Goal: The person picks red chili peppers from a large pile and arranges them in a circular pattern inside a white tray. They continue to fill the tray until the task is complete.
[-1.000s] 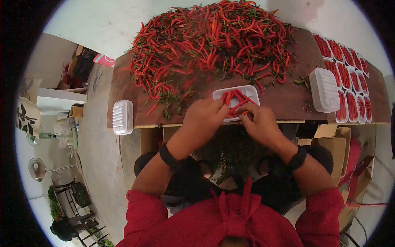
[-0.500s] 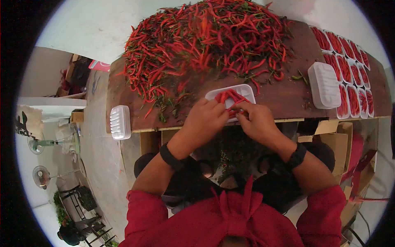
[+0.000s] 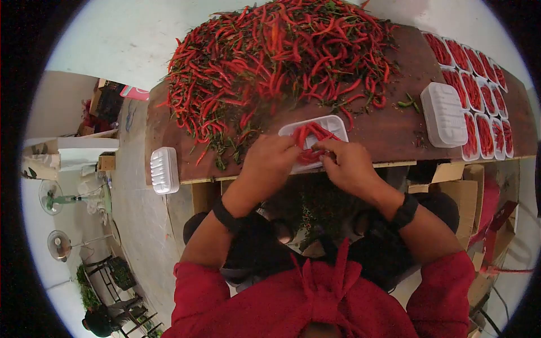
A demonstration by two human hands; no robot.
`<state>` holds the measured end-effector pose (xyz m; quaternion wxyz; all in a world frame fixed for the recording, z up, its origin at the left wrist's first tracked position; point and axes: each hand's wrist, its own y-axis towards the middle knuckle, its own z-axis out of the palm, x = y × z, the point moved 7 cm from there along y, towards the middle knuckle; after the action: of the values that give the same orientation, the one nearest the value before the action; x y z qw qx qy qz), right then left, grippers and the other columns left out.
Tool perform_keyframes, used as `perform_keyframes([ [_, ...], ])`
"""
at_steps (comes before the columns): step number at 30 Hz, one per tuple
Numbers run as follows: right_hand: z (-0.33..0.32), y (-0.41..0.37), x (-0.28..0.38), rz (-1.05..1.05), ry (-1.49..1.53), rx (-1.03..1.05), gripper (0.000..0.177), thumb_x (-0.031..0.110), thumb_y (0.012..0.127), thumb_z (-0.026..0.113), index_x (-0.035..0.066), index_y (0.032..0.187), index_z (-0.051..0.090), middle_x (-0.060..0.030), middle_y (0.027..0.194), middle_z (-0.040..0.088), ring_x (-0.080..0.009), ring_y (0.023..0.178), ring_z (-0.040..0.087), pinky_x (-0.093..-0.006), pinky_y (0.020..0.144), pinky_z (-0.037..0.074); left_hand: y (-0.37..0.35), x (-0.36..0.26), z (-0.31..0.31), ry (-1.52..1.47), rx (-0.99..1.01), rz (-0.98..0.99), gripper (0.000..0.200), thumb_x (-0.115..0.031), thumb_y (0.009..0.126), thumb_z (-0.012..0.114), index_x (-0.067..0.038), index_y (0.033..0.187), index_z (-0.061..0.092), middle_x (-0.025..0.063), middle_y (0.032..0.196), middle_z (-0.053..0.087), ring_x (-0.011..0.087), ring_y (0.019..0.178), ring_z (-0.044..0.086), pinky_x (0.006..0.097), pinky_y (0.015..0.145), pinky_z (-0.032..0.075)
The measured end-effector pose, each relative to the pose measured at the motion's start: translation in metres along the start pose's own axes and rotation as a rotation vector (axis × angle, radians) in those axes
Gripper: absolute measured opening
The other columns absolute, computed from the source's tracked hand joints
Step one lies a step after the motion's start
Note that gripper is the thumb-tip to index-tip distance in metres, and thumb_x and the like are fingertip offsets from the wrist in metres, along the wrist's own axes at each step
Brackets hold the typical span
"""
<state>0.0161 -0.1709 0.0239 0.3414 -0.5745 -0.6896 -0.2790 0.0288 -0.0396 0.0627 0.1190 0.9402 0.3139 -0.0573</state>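
Note:
A white foam tray [image 3: 340,128] lies at the table's front edge with several red chilies [image 3: 309,133] in it. My left hand [image 3: 271,163] is at the tray's left side, its fingers closed at the chilies. From the right, my right hand [image 3: 350,166] reaches over the tray with thumb and fingers pinched on red chilies. Which chilies each hand grips is partly hidden by the fingers. Beyond the tray spreads a large heap of red chilies [image 3: 282,50] with green stems.
Stacked white trays [image 3: 445,115] stand to the right, and another stack [image 3: 164,170] sits at the left table corner. Filled chili trays [image 3: 470,90] line the far right of the brown table [image 3: 389,132]. Fans [image 3: 51,197] and a person [image 3: 98,321] are at the far left.
My left hand has shifted slightly left, and more of the chilies and the tray's near part shows between my hands. My right hand stays nearly in place over the tray.

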Motion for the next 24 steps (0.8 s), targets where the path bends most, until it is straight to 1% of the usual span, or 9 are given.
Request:
perform_keyframes([
  [6,0.001,0.001,0.003,-0.007,0.003,0.029,0.027,0.011,0.077,0.058,0.009,0.103,0.064,-0.0189,0.078,0.063,-0.0336,0.070,0.062,-0.0391,0.064,0.048,0.001,0.002,0.011,-0.030,0.013,-0.006,0.018,-0.006,0.070,0.056,-0.007,0.088,0.059,0.0082,0.085,0.058,0.0289,0.076,0.058,0.0378,0.063,0.045],
  [8,0.002,0.003,0.008,-0.047,-0.015,0.040,0.027,0.011,0.077,0.058,0.009,0.103,0.064,-0.0188,0.078,0.063,-0.0337,0.070,0.062,-0.0389,0.063,0.048,-0.001,0.000,0.006,-0.079,-0.096,0.054,0.010,-0.008,0.065,0.055,-0.007,0.076,0.054,0.0083,0.076,0.051,0.0272,0.073,0.054,0.0385,0.064,0.043],
  [10,0.002,0.002,0.005,0.081,-0.015,0.107,0.024,0.017,0.077,0.054,0.013,0.099,0.063,-0.0190,0.087,0.063,-0.0386,0.081,0.060,-0.0474,0.071,0.048,-0.002,0.001,0.010,-0.057,-0.112,0.038,0.011,-0.008,0.065,0.055,-0.007,0.076,0.054,0.0085,0.076,0.051,0.0273,0.073,0.054,0.0386,0.063,0.043],
  [12,0.004,0.002,0.003,0.050,-0.004,0.095,0.025,0.016,0.077,0.055,0.013,0.100,0.063,-0.0191,0.087,0.063,-0.0381,0.081,0.060,-0.0465,0.071,0.049,-0.003,0.002,0.010,-0.044,-0.129,0.028,0.012,-0.008,0.065,0.056,-0.007,0.077,0.054,0.0086,0.077,0.051,0.0275,0.073,0.054,0.0387,0.062,0.043],
  [14,0.004,0.003,0.004,0.024,0.004,0.080,0.025,0.016,0.077,0.056,0.012,0.101,0.063,-0.0193,0.087,0.063,-0.0376,0.081,0.060,-0.0455,0.071,0.049,-0.003,0.004,0.016,-0.067,-0.035,0.009,0.014,-0.009,0.070,0.055,-0.009,0.083,0.058,0.0088,0.082,0.057,0.0295,0.075,0.058,0.0391,0.061,0.047],
  [16,0.004,0.004,0.002,0.097,0.021,0.114,0.025,0.016,0.077,0.057,0.011,0.101,0.064,-0.0188,0.085,0.063,-0.0375,0.078,0.061,-0.0441,0.069,0.049,-0.005,0.006,0.018,-0.079,-0.066,0.010,0.014,-0.009,0.070,0.055,-0.009,0.083,0.059,0.0090,0.081,0.056,0.0299,0.074,0.057,0.0397,0.060,0.047],
  [20,0.005,0.005,0.002,-0.020,0.012,0.036,0.024,0.017,0.078,0.057,0.011,0.100,0.064,-0.0181,0.082,0.064,-0.0368,0.075,0.062,-0.0436,0.067,0.049,-0.005,0.004,0.011,-0.146,-0.127,0.025,0.014,-0.009,0.070,0.056,-0.009,0.084,0.059,0.0089,0.077,0.054,0.0308,0.072,0.057,0.0412,0.059,0.047],
  [22,0.007,0.005,-0.002,0.059,-0.066,0.090,0.028,0.008,0.076,0.059,0.005,0.104,0.063,-0.0180,0.080,0.064,-0.0246,0.068,0.063,-0.0320,0.064,0.048,-0.006,0.006,0.015,-0.135,-0.101,0.007,0.015,-0.009,0.070,0.056,-0.010,0.085,0.059,0.0090,0.077,0.054,0.0307,0.072,0.057,0.0411,0.060,0.047],
  [24,0.008,0.005,-0.002,0.022,-0.040,0.078,0.028,0.008,0.077,0.059,0.005,0.104,0.063,-0.0175,0.079,0.064,-0.0235,0.067,0.062,-0.0321,0.064,0.047,-0.007,0.006,0.018,-0.126,-0.075,-0.011,0.016,-0.010,0.071,0.056,-0.010,0.087,0.058,0.0090,0.078,0.054,0.0305,0.073,0.056,0.0411,0.062,0.047],
])
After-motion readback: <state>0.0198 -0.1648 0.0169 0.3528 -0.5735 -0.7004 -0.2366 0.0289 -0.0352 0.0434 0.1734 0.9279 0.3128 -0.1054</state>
